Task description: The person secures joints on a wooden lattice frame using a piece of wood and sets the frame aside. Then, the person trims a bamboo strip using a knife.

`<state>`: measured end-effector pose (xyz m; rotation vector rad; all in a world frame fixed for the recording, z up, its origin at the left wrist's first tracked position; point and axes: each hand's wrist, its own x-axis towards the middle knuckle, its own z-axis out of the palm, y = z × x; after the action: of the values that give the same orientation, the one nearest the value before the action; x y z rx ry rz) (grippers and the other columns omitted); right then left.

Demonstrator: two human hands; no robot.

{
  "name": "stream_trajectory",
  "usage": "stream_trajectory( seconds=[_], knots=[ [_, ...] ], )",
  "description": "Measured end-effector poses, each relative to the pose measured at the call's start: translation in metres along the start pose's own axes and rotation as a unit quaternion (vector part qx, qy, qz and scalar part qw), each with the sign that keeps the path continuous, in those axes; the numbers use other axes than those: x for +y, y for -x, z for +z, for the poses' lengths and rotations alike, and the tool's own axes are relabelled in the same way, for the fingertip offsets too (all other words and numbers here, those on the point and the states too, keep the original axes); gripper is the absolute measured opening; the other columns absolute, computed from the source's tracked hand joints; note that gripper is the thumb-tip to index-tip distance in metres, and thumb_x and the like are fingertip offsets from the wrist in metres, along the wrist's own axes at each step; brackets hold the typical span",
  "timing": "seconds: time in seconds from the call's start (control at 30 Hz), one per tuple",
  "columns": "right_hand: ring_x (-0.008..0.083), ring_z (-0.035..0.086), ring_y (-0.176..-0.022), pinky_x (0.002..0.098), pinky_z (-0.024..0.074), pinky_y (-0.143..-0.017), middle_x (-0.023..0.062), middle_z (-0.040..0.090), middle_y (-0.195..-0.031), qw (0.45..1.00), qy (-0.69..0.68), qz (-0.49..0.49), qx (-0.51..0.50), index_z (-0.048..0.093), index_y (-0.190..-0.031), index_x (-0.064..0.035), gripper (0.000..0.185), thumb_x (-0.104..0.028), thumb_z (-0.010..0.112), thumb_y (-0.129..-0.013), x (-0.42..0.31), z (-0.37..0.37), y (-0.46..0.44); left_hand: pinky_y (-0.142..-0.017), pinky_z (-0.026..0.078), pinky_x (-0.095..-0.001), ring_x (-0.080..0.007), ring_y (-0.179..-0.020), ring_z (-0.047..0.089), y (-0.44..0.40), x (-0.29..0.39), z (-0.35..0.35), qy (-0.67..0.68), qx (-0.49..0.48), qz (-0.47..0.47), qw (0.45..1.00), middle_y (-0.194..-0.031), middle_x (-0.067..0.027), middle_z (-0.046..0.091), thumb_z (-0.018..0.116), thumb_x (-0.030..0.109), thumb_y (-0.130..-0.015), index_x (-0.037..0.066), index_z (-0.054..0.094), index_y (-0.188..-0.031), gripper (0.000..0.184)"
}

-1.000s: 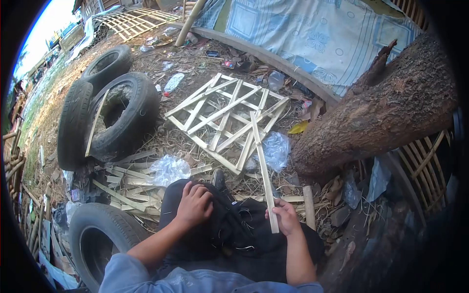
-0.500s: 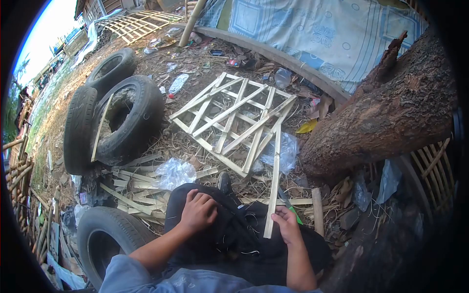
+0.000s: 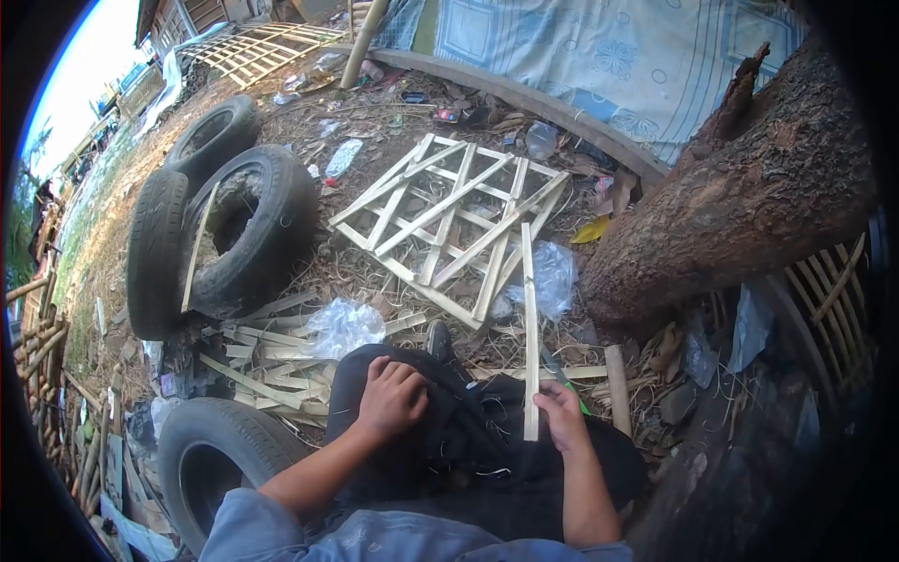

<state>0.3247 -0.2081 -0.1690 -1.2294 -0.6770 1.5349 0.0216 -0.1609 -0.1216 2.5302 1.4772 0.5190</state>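
Brown, littered ground point(image 3: 384, 159) spreads outdoors under scattered shavings, dry leaves and scraps of plastic. Nearest, the person sits in dark trousers point(image 3: 454, 412) and a blue-grey shirt point(image 3: 253, 525). The left hand point(image 3: 391, 401) rests on the left knee, its fingers loosely bent and the palm turned down; whether it has anything under it I cannot tell. The right hand point(image 3: 562, 417) is closed narrow on the lower part of a long pale strip point(image 3: 530, 318), thumb and fingers pinching it above the right thigh. The strip points away from the body, its far end overlapping the near right side of the lattice in this view.

Just beyond the right hand lies a tool with a green handle point(image 3: 582, 403), partly hidden, with a short round stick point(image 3: 618, 389) to its right. At the left are a tyre point(image 3: 225, 421) beside the left arm and, past it, a heap of cut pale strips point(image 3: 272, 379) with crumpled clear plastic point(image 3: 345, 328) on it.

Farther out, in front of the knees, the lattice point(image 3: 445, 205) of crossed pale slats lies on the ground, another clear bag point(image 3: 548, 281) at its right edge. Left of it stand three more tyres point(image 3: 257, 267), a thin strip point(image 3: 198, 248) leaning across one. To the right a thick tree trunk point(image 3: 721, 215) slants upward, a yellow leaf point(image 3: 591, 229) near its base. Behind, a patterned blue sheet point(image 3: 599, 56) hangs beyond a curved beam point(image 3: 524, 94), and a bamboo grid point(image 3: 262, 47) lies at the far left.
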Motion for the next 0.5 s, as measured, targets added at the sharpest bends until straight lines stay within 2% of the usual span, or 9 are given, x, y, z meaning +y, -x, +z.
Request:
stream_trajectory(
  seconds=[0.13, 0.3, 0.37, 0.5],
  knots=[
    [0.0095, 0.062, -0.081, 0.0231, 0.0484, -0.077, 0.0050, 0.067, -0.092, 1.000, -0.008, -0.020, 0.009, 0.062, -0.106, 0.0041, 0.022, -0.001, 0.062, -0.085, -0.005, 0.004, 0.001, -0.104, 0.031, -0.0444, -0.0201, -0.097, 0.058, 0.001, 0.001, -0.001, 0.004, 0.006, 0.000, 1.000, -0.092, -0.0044, 0.059, 0.065, 0.019, -0.076, 0.011, 0.063, -0.088, 0.014],
    [0.0096, 0.062, -0.082, 0.0235, 0.0483, -0.077, 0.0052, 0.067, -0.092, 0.999, 0.014, -0.027, 0.020, 0.063, -0.105, 0.0041, 0.021, -0.002, 0.062, -0.085, -0.009, 0.004, 0.001, -0.104, 0.031, -0.0434, -0.0196, -0.096, 0.058, 0.003, 0.000, 0.000, -0.003, 0.013, 0.000, 1.000, -0.091, -0.0035, 0.060, 0.066, 0.019, -0.076, 0.012, 0.063, -0.086, 0.013],
    [0.0096, 0.062, -0.082, 0.0236, 0.0483, -0.077, 0.0054, 0.067, -0.092, 0.999, 0.032, 0.002, 0.044, 0.063, -0.105, 0.0040, 0.020, -0.003, 0.063, -0.086, -0.012, 0.006, 0.004, -0.104, 0.031, -0.0442, -0.0204, -0.097, 0.058, 0.003, 0.001, -0.002, -0.005, 0.007, 0.001, 1.000, -0.092, -0.0046, 0.059, 0.065, 0.020, -0.077, 0.011, 0.062, -0.087, 0.014],
    [0.0099, 0.062, -0.082, 0.0236, 0.0486, -0.077, 0.0055, 0.067, -0.092, 0.999, 0.005, -0.006, 0.047, 0.063, -0.106, 0.0043, 0.021, -0.004, 0.063, -0.086, -0.001, 0.001, 0.000, -0.104, 0.031, -0.0442, -0.0206, -0.097, 0.058, 0.004, 0.001, -0.002, -0.003, 0.013, 0.004, 1.000, -0.092, -0.0047, 0.059, 0.065, 0.020, -0.077, 0.011, 0.062, -0.087, 0.014]
  ],
)
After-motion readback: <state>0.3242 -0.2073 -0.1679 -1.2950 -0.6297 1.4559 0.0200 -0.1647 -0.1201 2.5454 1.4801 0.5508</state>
